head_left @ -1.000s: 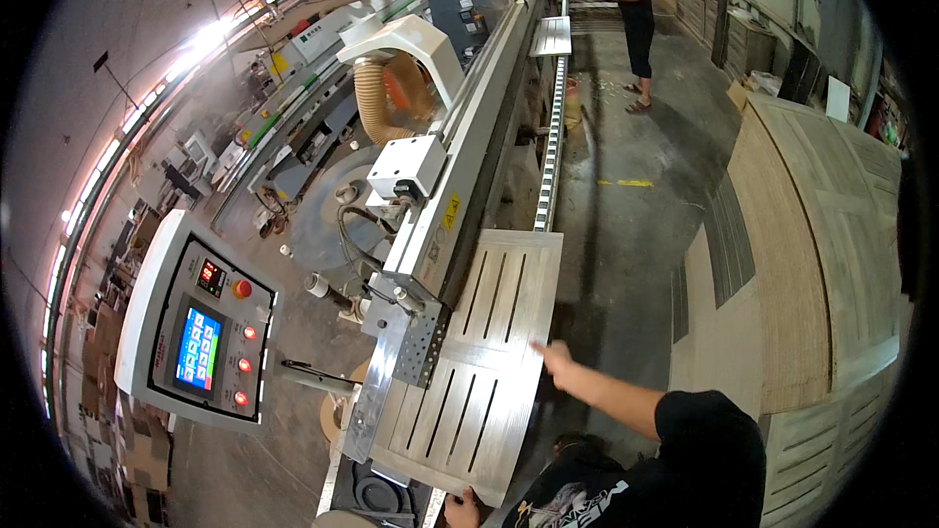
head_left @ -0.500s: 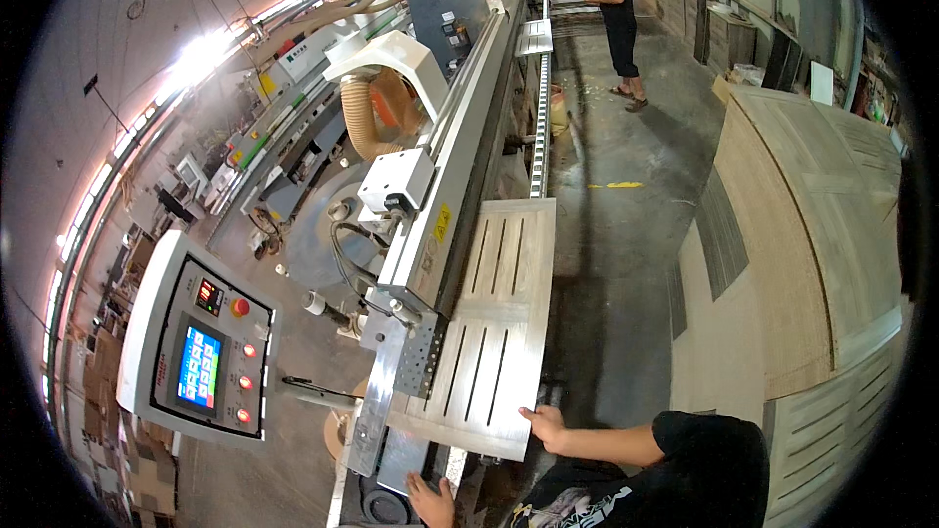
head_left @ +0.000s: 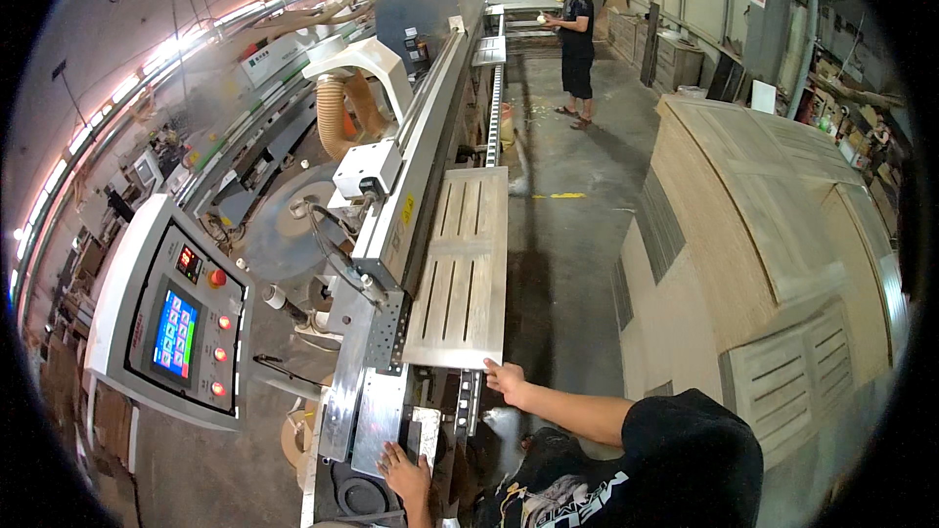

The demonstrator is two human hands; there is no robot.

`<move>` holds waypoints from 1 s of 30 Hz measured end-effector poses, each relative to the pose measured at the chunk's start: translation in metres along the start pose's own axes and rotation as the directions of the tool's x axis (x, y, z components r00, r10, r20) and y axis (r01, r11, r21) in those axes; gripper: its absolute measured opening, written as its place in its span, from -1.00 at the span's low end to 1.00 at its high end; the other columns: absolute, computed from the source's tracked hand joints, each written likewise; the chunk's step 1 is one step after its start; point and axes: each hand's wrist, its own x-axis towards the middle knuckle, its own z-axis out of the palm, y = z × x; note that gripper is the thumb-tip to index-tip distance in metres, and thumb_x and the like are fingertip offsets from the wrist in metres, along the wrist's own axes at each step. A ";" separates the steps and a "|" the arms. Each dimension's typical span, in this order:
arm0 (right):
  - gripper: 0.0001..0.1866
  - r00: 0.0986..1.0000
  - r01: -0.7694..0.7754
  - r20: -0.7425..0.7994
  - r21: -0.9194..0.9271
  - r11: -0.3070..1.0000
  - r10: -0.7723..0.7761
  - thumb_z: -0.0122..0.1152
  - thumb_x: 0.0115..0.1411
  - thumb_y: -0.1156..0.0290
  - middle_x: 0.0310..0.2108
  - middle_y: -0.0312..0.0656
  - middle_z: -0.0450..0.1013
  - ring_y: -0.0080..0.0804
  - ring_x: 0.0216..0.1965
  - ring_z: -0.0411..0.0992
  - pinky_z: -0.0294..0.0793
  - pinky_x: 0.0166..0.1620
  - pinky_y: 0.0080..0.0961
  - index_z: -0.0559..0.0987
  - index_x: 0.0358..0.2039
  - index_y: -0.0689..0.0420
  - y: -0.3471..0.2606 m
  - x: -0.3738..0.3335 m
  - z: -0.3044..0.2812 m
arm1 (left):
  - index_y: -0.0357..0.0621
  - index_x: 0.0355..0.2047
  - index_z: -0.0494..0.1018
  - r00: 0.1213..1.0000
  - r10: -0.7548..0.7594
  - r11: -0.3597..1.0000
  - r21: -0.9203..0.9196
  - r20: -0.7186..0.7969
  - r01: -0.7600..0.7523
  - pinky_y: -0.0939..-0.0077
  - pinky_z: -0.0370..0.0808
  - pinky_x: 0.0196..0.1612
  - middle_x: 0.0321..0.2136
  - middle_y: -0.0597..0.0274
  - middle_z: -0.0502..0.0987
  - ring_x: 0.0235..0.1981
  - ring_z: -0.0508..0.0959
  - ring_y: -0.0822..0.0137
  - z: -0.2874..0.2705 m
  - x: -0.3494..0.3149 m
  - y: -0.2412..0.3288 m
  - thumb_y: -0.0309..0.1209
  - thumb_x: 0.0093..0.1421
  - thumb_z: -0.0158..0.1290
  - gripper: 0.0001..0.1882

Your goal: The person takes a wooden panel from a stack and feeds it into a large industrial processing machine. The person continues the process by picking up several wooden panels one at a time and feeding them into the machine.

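Note:
A flat, pale wood-grain panel with rows of long dark slots lies lengthwise along the edge-banding machine, its left edge under the beam. My right hand is closed at the panel's near right corner, with fingertips against the edge; its underside is hidden. Lower down, my left hand rests with fingers spread on the bare metal infeed plate, apart from the panel and holding nothing.
A control box with a lit screen and red buttons stands at left. Stacked slotted panels fill the right side. A co-worker in dark clothes stands farther along the machine. A narrow track runs beyond the panel.
The panel has moved forward along the machine, away from me, with my right hand following at its corner. More of the track and metal plate near me shows. My view has turned slightly right.

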 end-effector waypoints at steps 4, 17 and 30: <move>-0.79 0.985 -0.055 0.164 -0.031 0.998 0.059 0.30 0.22 0.33 -0.35 -0.31 0.50 -0.54 -0.42 0.46 0.56 -0.27 -0.50 0.59 -0.19 0.13 0.056 -0.064 -0.031 | -0.27 0.29 0.20 0.999 0.041 0.999 -0.032 -0.031 -0.042 -0.04 -0.04 0.39 0.34 -0.04 0.17 0.31 0.23 -0.05 -0.002 -0.005 -0.003 -0.09 0.08 0.14 -0.17; -0.84 0.669 0.538 -0.209 -0.525 0.659 -0.713 0.25 0.24 0.40 -0.35 -0.28 0.51 -0.52 -0.26 0.48 0.50 -0.22 -0.52 0.56 -0.18 0.14 0.029 -0.283 -0.247 | -0.38 0.31 0.12 0.979 0.170 0.981 -0.079 -0.109 -0.179 0.01 -0.02 0.39 0.34 -0.12 0.13 0.29 0.24 -0.11 -0.017 -0.008 -0.015 -0.17 0.12 0.16 -0.15; -0.15 0.360 -0.349 -0.428 -0.886 0.306 -0.829 0.36 0.01 -0.09 0.17 0.18 0.29 0.14 0.18 0.24 0.28 0.20 -0.11 0.39 0.12 0.33 0.075 -0.410 -0.466 | -0.36 0.31 0.12 0.956 0.263 0.960 -0.066 -0.128 -0.273 0.01 -0.09 0.42 0.35 -0.12 0.12 0.32 0.20 -0.08 -0.007 -0.009 -0.029 -0.14 0.08 0.21 -0.11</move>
